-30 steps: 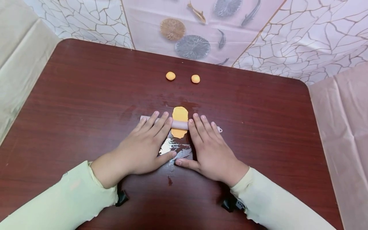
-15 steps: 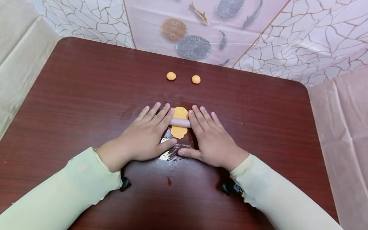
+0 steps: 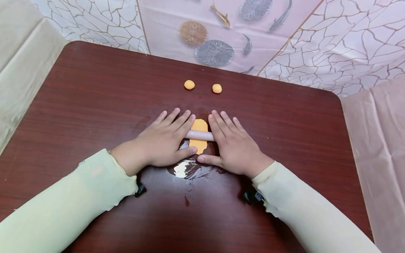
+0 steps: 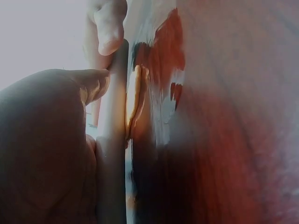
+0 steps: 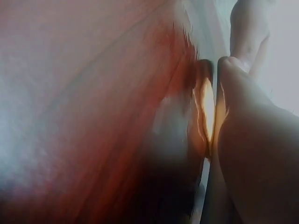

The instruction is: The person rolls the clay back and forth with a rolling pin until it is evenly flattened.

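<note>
A pale pinkish rolling pin (image 3: 200,135) lies across a flattened yellow piece of dough or clay (image 3: 198,146) in the head view. My left hand (image 3: 160,140) rests flat over the pin's left part, fingers straight and pointing away. Over its right part lies my right hand (image 3: 235,146), also with straight fingers. Both ends of the pin are hidden under the hands. The two thumbs reach inward over the near side, their tips almost meeting. In the left wrist view the pin (image 4: 112,140) runs beneath the palm, with the yellow sheet's edge (image 4: 134,100) beside it.
Two small yellow balls, a left one (image 3: 189,84) and a right one (image 3: 216,88), sit farther back on the dark red-brown table (image 3: 95,91). A wet, shiny smear (image 3: 181,170) marks the surface just in front of the sheet. Patterned cloth (image 3: 246,35) hangs behind the table.
Both hands have slid forward, away from the body, over the rolling pin. Earlier the fingertips lay on the pin and its ends showed; now the palms cover them. The yellow balls have stayed put.
</note>
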`<state>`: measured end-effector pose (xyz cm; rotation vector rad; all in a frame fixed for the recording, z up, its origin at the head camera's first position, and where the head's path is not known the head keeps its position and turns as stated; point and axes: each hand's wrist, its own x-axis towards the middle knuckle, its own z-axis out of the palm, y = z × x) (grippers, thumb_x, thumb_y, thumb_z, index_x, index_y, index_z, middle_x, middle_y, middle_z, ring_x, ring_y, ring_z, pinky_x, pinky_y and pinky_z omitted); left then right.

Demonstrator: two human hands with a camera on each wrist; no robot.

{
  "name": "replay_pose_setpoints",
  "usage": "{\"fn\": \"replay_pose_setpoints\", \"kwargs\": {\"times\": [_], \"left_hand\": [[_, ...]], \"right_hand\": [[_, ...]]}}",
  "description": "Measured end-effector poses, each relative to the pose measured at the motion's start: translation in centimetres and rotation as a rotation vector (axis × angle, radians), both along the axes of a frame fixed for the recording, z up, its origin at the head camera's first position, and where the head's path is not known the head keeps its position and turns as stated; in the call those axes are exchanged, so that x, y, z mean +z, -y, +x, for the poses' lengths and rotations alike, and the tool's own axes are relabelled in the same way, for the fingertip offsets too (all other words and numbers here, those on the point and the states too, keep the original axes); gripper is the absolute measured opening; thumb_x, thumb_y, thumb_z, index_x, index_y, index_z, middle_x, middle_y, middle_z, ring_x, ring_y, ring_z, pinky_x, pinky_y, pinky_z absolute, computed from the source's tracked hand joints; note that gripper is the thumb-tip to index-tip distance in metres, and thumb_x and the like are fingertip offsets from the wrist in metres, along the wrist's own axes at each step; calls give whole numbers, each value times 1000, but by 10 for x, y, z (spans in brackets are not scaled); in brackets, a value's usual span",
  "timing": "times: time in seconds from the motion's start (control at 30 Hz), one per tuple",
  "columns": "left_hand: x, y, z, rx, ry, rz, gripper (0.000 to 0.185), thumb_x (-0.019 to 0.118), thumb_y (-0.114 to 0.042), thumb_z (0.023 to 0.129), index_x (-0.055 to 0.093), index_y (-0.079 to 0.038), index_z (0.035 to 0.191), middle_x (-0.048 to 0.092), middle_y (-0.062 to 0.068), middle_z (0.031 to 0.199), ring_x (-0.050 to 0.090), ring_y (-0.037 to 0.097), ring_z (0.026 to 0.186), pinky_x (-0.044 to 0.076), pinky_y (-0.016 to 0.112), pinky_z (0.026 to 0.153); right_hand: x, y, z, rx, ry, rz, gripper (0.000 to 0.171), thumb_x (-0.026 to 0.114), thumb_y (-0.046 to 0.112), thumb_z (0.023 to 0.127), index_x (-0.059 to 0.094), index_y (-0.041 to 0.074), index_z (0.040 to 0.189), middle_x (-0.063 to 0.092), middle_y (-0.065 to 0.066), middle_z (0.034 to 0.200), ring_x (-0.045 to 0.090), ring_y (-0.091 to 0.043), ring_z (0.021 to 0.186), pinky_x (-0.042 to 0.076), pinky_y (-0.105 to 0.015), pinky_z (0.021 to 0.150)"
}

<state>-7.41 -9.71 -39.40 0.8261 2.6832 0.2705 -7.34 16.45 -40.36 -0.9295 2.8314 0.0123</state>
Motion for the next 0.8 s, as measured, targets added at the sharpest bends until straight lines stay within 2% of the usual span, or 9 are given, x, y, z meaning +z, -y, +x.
{"fn": "replay_pose_setpoints", "kwargs": {"times": [0.2, 0.43, 0.67, 0.8], "left_hand": [[-1, 0, -12, 18, -11, -17, 91, 31, -75, 102, 7, -21, 171, 3, 2, 179, -3, 34, 166, 2, 58, 132], [-7, -1, -23, 44, -40, -9, 86, 25, -74, 104, 8, -22, 171, 2, 4, 179, -4, 35, 165, 2, 60, 132], [-11, -5, -34, 89, -74, -3, 85, 16, -74, 104, 4, -24, 170, 1, 5, 179, -6, 35, 165, 0, 59, 132], [-14, -8, -42, 129, -93, 9, 86, 11, -77, 102, -1, -26, 170, -6, 3, 178, -9, 34, 165, -1, 60, 132]], "right_hand": [[-2, 4, -12, -6, -44, 2, 115, 26, 93, 90, 2, 14, 170, 2, -7, 178, 8, -33, 165, 15, -56, 132], [-3, 5, -25, -25, -49, -12, 110, 22, 91, 93, 4, 15, 170, 0, -6, 178, 6, -34, 166, 13, -57, 132], [-6, 4, -39, -83, -8, -77, 96, 18, 84, 99, 0, 21, 170, -9, 0, 177, -7, -30, 166, 8, -58, 132], [-8, 4, -47, -103, -2, -127, 85, 17, 77, 103, 0, 27, 170, -11, 2, 177, -9, -31, 165, 7, -60, 132]]}}
